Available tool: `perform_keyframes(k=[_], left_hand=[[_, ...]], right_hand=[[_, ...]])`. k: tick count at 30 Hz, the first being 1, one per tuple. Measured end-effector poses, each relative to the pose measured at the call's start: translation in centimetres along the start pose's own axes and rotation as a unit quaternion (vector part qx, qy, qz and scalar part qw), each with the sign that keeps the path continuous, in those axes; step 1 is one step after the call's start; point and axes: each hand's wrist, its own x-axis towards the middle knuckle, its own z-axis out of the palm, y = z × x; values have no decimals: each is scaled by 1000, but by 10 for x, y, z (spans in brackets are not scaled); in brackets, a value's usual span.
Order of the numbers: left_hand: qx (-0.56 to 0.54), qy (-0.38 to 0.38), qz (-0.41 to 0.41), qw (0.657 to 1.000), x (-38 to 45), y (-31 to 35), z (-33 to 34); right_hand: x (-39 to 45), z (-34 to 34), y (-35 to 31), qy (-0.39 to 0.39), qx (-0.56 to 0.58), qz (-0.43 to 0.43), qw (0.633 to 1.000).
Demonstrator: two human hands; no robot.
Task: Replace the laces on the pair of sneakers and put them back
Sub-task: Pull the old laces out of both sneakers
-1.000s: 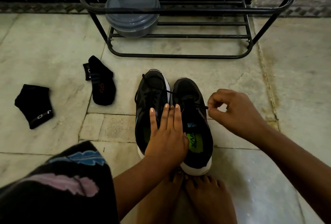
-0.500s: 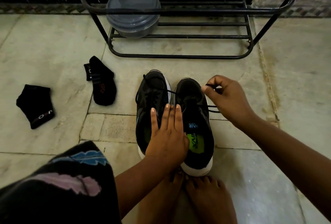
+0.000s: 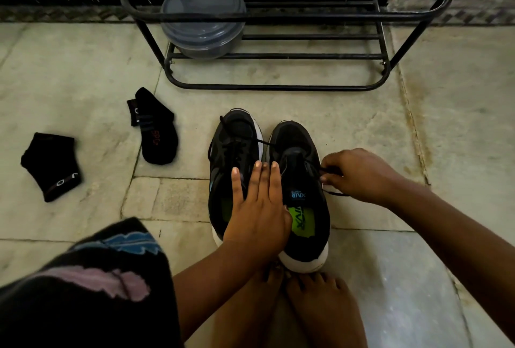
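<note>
Two black sneakers with white soles stand side by side on the stone floor, toes pointing away from me: the left sneaker [image 3: 237, 136] and the right sneaker [image 3: 299, 147]. My left hand [image 3: 257, 208] lies flat with straight fingers across both sneakers' openings. My right hand [image 3: 359, 175] is at the right sneaker's outer side and pinches its black lace [image 3: 333, 171]. A strand of black lace [image 3: 264, 142] runs across from the left sneaker to the right one.
A black metal shoe rack [image 3: 278, 85] stands just beyond the sneakers, with a grey lidded plastic container [image 3: 203, 21] on its lower shelf. Two black socks [image 3: 156, 130] [image 3: 53, 166] lie on the floor to the left. My bare feet [image 3: 312, 308] are right behind the sneakers.
My right hand, which had lifted toward the right sneaker's toe with the lace, has come back down beside the eyelets. My left hand has stayed flat on the sneakers.
</note>
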Motion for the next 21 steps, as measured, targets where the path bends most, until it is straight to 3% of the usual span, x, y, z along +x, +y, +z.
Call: perform_keyframes(k=[3,8,10,12,14,15,16,18,19,21], left_hand=[[0,5,-2,1000,0,-1,0],[2,11,5,1000,-1,-1,1],[4,10,4,1000,0,-1,1],[6,9,4,1000,0,0,1],[5,7,4,1000,-1,-1,1],[4,7,3,1000,-1,-1,1],[2,7,4,1000,-1,-1,0],[-1,10,5,1000,-1,-1,-1],[-3,12,6,1000,-1,-1,-1],[-6,16,6,1000,0,0,-1]], right_hand=[[-8,-3,-11,109,9,-81,991],[-21,-17,-27,247,77,-227,939],[-27,-37,-37,293,176,-242,908],[-31,-56,-46,332,326,-229,855],[-36,-35,-48,326,317,-163,876],[-47,-14,-32,251,257,-117,926],[-66,30,-16,125,194,-101,968],[-94,138,-8,31,114,12,993],[-90,141,-8,19,128,16,991],[-50,45,-7,104,106,-8,989]])
